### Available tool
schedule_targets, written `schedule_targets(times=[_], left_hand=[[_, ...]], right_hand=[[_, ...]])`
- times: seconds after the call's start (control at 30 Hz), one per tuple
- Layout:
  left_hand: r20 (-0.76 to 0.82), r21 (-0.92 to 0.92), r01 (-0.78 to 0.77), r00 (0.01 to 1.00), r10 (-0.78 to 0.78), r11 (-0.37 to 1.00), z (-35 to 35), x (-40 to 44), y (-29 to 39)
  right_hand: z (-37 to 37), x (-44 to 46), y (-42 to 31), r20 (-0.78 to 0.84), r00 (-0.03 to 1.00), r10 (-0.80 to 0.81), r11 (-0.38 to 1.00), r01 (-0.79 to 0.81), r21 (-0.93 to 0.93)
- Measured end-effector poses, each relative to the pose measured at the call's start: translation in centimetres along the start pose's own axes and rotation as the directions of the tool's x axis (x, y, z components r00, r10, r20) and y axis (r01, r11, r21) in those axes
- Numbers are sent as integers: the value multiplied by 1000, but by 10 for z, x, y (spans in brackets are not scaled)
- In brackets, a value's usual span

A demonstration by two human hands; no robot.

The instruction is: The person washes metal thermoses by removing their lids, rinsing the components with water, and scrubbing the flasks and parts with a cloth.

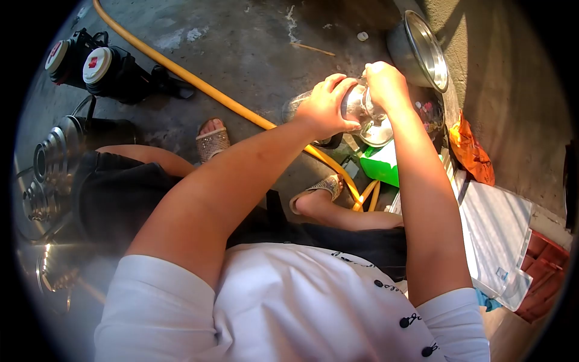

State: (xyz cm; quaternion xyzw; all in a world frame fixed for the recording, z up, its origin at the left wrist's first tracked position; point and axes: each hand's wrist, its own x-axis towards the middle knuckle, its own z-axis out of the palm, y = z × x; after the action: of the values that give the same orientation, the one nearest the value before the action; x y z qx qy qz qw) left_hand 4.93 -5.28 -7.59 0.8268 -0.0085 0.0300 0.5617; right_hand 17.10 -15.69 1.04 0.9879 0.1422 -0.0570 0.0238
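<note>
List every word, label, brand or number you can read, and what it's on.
None readable for certain.
White shirt: black script, too distorted.
Round white tops: red marks, too small.
White panel: bluish mark, too small.

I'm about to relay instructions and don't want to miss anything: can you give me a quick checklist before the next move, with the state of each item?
1. Left hand has hold of the shiny vessel: ok, its fingers spread over it.
2. Right hand has a firm grip: cannot tell; its fingers curl by the vessel's end, but what they hold is hidden.
3. Space between the sandals free: not ok; the yellow hose runs through it.
4. Metal pot in view near the right hand: ok.
5. Green box fully visible: not ok; the right forearm hides part of it.
</note>
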Motion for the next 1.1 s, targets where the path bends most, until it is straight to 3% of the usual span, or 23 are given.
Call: schedule_targets(times=[0.1, 0.17, 0.23, 0.27, 0.3, 0.37, 0.5, 0.57, 0.63, 0.7, 0.77, 0.83, 0.87, 0.97, 1.0, 1.03, 1.1], left_hand=[[0, -6, -1, 1000, 1, 1000, -3, 2, -1], [9, -21, 7, 1000, -7, 1000, -3, 1, -1], [23, -16, 2, 1000, -2, 1000, -5, 0, -2], [27, -19, 7, 1000, -6, 1000, -7, -1, -2], [31, -23, 11, 999, -10, 1000, -7, 0, -2], [33, -31, 11, 999, -10, 999, -7, 0, -4], [-4, -8, 13, 1000, -13, 1000, -2, -1, -3], [-25, -19, -11, 1000, 10, 1000, 0, 1, -4], [-23, -21, -6, 1000, 5, 1000, 0, 2, -2], [-1, -1, 19, 1000, -19, 1000, -2, 1, -1], [0, -8, 17, 1000, -17, 1000, -5, 0, -1], [6, -20, 12, 1000, -12, 1000, -5, -1, -1], [14, -19, 18, 1000, -17, 1000, -5, -1, -1], [31, -31, 19, 999, -18, 999, -5, -1, -1], [40, -40, 19, 999, -18, 999, -6, 0, -2], [34, -39, 25, 999, -23, 999, -8, 0, -2], [16, -36, -1, 1000, 1, 999, -7, -1, -3]], right_hand=[[0, 23, 3, 190, 969, 159, 955, -199, 221], [-4, 14, 1, 133, 971, 199, 921, -232, 312], [5, -4, 5, -3, 990, 140, 857, -119, 502], [13, -22, 6, -269, 963, 8, 911, 104, 399], [18, -36, 9, -340, 937, -84, 943, 185, 277], [27, -65, 9, -433, 887, -160, 896, 315, 314], [23, -74, 8, -461, 873, -158, 878, 338, 339], [11, -61, 9, -238, 970, -42, 913, 133, 386], [8, -42, 10, -243, 970, 3, 919, 93, 383], [5, -23, 10, -116, 991, 74, 916, -21, 402], [0, -10, 10, -17, 993, 118, 834, -90, 544], [-2, 3, 16, 247, 958, 148, 565, -287, 773], [-3, 8, 20, 313, 938, 147, 479, -345, 807], [-22, -11, 4, 368, 895, 252, 418, -443, 793], [-7, -11, 11, 241, 932, 270, 392, -335, 857], [15, -8, 26, 77, 977, 201, 507, -171, 845], [26, -33, 17, -247, 963, 110, 810, 58, 583]])
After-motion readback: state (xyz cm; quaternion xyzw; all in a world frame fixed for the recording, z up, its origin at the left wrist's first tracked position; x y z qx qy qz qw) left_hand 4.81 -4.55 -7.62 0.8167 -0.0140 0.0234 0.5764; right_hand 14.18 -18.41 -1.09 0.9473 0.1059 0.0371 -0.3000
